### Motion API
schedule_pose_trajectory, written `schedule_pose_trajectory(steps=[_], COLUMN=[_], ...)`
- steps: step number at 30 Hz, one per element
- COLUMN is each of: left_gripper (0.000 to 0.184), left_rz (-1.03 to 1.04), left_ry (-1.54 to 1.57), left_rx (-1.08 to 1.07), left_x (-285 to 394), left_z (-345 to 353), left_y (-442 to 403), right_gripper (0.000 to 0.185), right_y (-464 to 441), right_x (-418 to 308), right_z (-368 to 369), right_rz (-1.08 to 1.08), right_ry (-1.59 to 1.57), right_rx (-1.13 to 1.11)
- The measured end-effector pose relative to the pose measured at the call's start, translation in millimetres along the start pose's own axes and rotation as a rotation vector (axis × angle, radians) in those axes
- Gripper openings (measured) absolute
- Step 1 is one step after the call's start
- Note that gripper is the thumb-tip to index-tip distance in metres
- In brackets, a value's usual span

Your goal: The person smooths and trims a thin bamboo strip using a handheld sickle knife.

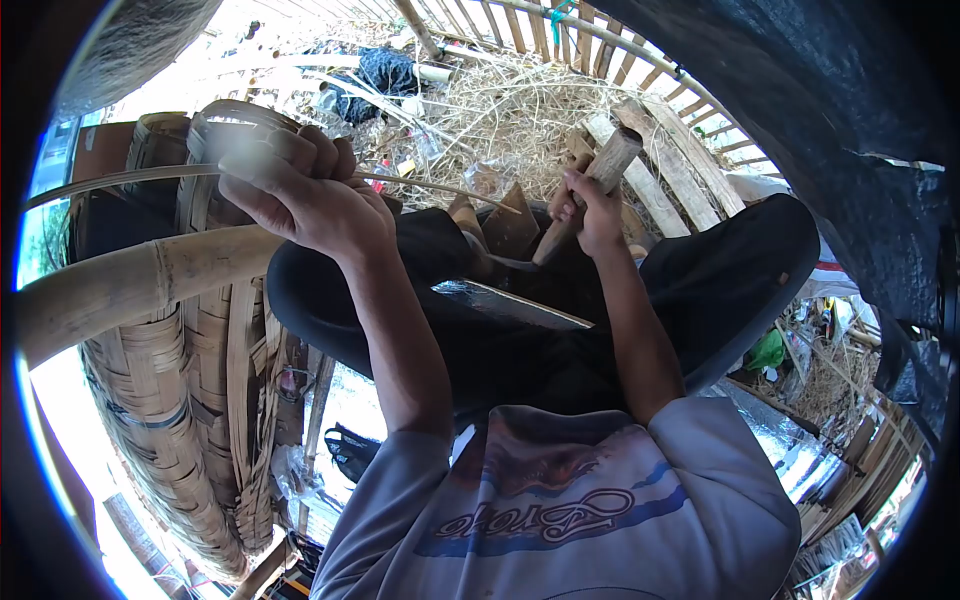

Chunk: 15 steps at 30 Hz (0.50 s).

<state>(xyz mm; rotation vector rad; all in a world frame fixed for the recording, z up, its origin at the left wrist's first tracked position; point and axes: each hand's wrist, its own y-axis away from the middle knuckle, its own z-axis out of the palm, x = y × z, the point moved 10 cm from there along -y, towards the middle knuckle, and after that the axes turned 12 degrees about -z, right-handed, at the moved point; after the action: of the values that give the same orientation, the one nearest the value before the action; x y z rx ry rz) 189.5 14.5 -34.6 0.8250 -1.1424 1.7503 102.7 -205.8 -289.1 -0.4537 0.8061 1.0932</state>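
Plainly, a thin strip (pixel 440 188) is grasped near the left knee (pixel 308 292) by the left hand (pixel 312 195), its fingers partly blurred; a wooden handle (pixel 614 158) is gripped by the right hand (pixel 597 212). Shirt lettering (pixel 545 512) is inverted, barely legible.

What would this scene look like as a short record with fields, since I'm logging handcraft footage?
Left hand: raised, gripping a thin strip
Right hand: closed around a thick wooden handle
Lap area: flat shiny piece
Clothing: printed shirt, dark trousers
Left side: thick bamboo pole, woven bamboo
Ground ahead: dry straw, planks
Unclear: what the shiny piece is
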Motion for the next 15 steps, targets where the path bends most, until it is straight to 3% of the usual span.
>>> schedule_pose_trajectory(steps=[4,7,8,10,15], left_gripper=[0.030,0.030,0.030,0.020,0.027], left_rz=[0.002,0.039,0.041,0.094,0.045], left_ry=[-0.029,-0.043,-0.041,0.013,-0.020], left_rx=[0.004,0.035,0.035,-0.059,0.020], left_x=[3,3,1,-2,-21], left_z=[2,0,-2,2,-3], left_y=[2,4,4,7,11], right_gripper=[0.014,0.012,0.013,0.013,0.013], right_y=[-11,-11,-9,-7,-3], right_x=[-34,-46,-38,-28,-3], right_z=[-37,-42,-45,-39,-14], right_rz=[-0.195,-0.381,-0.343,-0.381,-0.364], right_ry=[0.228,0.167,0.182,0.140,0.056], right_rx=[0.248,0.310,0.366,0.321,0.191])
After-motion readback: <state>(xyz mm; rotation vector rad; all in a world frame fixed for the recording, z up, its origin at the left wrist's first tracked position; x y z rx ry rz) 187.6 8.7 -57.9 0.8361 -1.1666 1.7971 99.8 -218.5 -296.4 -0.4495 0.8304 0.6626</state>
